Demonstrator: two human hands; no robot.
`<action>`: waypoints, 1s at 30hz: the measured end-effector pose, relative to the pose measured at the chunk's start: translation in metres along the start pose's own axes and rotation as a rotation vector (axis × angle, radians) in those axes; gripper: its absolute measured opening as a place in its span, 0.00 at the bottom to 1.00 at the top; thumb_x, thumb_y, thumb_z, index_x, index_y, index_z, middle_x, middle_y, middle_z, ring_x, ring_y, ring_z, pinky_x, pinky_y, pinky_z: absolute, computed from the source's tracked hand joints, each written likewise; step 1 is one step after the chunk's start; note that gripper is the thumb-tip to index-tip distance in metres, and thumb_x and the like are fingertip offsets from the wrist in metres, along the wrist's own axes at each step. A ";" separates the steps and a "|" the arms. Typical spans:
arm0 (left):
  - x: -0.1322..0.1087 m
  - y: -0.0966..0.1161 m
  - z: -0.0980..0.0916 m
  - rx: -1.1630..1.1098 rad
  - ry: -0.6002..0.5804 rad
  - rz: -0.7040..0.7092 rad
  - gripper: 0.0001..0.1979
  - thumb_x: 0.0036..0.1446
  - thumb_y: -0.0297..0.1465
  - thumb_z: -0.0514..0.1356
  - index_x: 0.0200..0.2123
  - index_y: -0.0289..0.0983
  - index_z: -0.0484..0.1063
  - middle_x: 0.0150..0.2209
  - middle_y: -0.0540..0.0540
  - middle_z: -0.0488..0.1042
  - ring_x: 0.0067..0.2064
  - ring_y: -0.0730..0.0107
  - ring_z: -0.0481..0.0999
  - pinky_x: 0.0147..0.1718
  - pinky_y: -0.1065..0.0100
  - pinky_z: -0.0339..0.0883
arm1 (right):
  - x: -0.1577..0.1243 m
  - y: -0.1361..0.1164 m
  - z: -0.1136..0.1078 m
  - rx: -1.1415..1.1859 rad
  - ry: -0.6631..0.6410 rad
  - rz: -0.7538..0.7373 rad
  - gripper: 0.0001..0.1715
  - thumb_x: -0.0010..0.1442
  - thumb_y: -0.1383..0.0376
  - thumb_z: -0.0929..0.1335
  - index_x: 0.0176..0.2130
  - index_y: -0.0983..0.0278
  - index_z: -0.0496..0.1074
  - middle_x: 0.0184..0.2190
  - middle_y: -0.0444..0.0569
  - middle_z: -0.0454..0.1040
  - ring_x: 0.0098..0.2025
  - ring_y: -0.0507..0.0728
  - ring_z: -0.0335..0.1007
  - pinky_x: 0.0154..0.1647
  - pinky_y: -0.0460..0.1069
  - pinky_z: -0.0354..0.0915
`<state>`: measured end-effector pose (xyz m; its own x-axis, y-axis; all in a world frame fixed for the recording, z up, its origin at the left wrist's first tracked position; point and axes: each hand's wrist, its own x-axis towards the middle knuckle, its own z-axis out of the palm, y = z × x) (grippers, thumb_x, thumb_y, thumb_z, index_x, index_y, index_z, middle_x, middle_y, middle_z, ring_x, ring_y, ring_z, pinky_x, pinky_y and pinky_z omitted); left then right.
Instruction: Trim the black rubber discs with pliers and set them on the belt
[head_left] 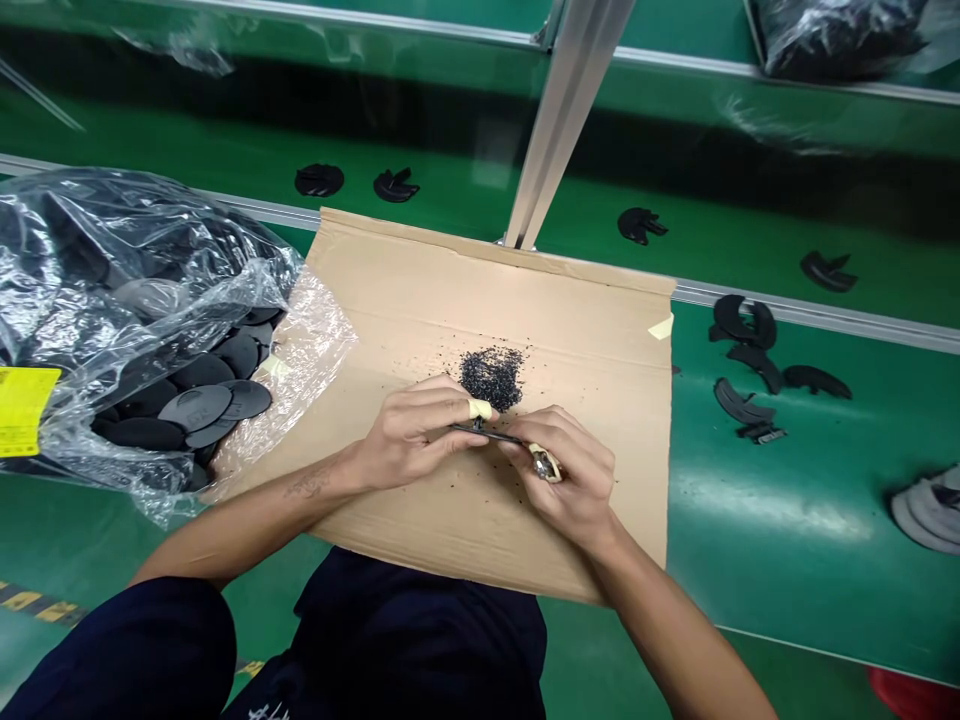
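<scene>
Over the cardboard sheet (420,300), my left hand (424,430) pinches a thin black disc-like piece (491,434), seen nearly edge-on. A pale yellow wrap covers one of its fingertips. From the other side, my right hand (562,465) is closed on the same piece. A small shiny metal object (545,464) shows at its curled fingers beside more yellow wrap; I cannot tell what it is. Just beyond the fingertips lies a heap of tiny black bits (491,375), with loose specks scattered around.
Left of the cardboard, a clear plastic bag (150,230) spills flat black discs (196,407). Several curved black pieces (742,320) lie on the green table (810,500) at right, others along the back. A metal post (562,130) rises behind the cardboard.
</scene>
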<state>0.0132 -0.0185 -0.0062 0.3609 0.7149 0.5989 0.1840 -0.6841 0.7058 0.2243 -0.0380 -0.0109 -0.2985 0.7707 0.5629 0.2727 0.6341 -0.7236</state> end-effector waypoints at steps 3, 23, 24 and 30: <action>0.000 0.000 0.001 -0.078 -0.067 -0.086 0.13 0.68 0.33 0.62 0.54 0.39 0.77 0.44 0.42 0.84 0.44 0.65 0.84 0.44 0.63 0.79 | 0.002 -0.003 0.001 0.026 0.043 0.047 0.12 0.62 0.72 0.72 0.44 0.58 0.77 0.37 0.49 0.82 0.37 0.57 0.79 0.37 0.54 0.75; -0.003 -0.006 -0.001 -0.054 -0.086 -0.083 0.09 0.64 0.33 0.67 0.46 0.39 0.81 0.37 0.44 0.83 0.38 0.67 0.81 0.38 0.65 0.76 | 0.004 0.009 -0.010 -0.641 -0.205 -0.050 0.10 0.67 0.71 0.66 0.47 0.64 0.74 0.33 0.51 0.77 0.35 0.59 0.64 0.35 0.53 0.61; -0.003 -0.006 -0.001 -0.059 -0.082 -0.080 0.09 0.64 0.33 0.67 0.46 0.40 0.81 0.37 0.44 0.83 0.38 0.67 0.81 0.38 0.65 0.75 | 0.005 0.008 -0.010 -0.668 -0.197 -0.061 0.08 0.67 0.70 0.67 0.45 0.64 0.75 0.31 0.50 0.76 0.34 0.58 0.63 0.34 0.53 0.59; -0.003 -0.006 0.002 -0.079 -0.081 -0.073 0.08 0.64 0.33 0.66 0.44 0.36 0.80 0.34 0.44 0.81 0.34 0.70 0.79 0.33 0.69 0.72 | 0.004 0.006 -0.010 -0.769 -0.209 -0.070 0.15 0.69 0.73 0.64 0.32 0.63 0.74 0.24 0.46 0.71 0.28 0.54 0.59 0.31 0.51 0.54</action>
<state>0.0124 -0.0171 -0.0128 0.4227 0.7463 0.5142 0.1415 -0.6147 0.7759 0.2336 -0.0301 -0.0093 -0.4832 0.7481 0.4549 0.7785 0.6048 -0.1676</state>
